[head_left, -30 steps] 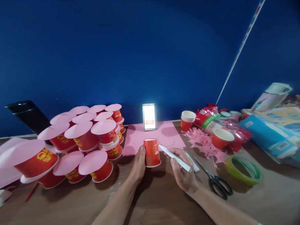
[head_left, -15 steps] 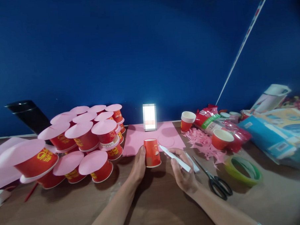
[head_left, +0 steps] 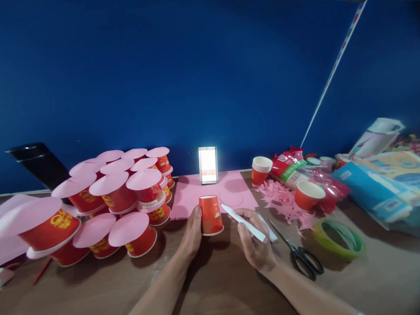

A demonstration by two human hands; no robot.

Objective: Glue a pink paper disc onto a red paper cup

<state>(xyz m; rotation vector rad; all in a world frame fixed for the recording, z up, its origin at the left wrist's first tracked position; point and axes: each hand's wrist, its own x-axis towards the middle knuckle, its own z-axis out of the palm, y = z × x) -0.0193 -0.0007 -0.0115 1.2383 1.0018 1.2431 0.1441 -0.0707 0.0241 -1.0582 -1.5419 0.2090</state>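
My left hand point(head_left: 192, 233) is closed around the left side of a red paper cup point(head_left: 210, 219), which stands upside down in front of me. In my right hand point(head_left: 254, 241) is a white pen-like tube point(head_left: 248, 225), its narrow tip pointing at the cup's upper right side. I cannot tell whether the tip touches the cup. A second white strip-like thing point(head_left: 269, 229) shows beyond the right fingers. Behind the cup lie pink paper sheets point(head_left: 188, 191), with a pink disc point(head_left: 231, 197) on top.
Upside-down red cups topped with pink discs point(head_left: 129, 230) stand stacked at the left. At the right are scissors point(head_left: 301, 258), a green tape roll point(head_left: 320, 243), pink scraps point(head_left: 285, 203), nested cups point(head_left: 261, 171) and a blue packet point(head_left: 371, 185). A black bottle point(head_left: 39, 165) leans at the back left.
The whole view has shifted slightly left. The cup seems to have turned a little in my left hand; my right hand holds the white tube in nearly the same pose.
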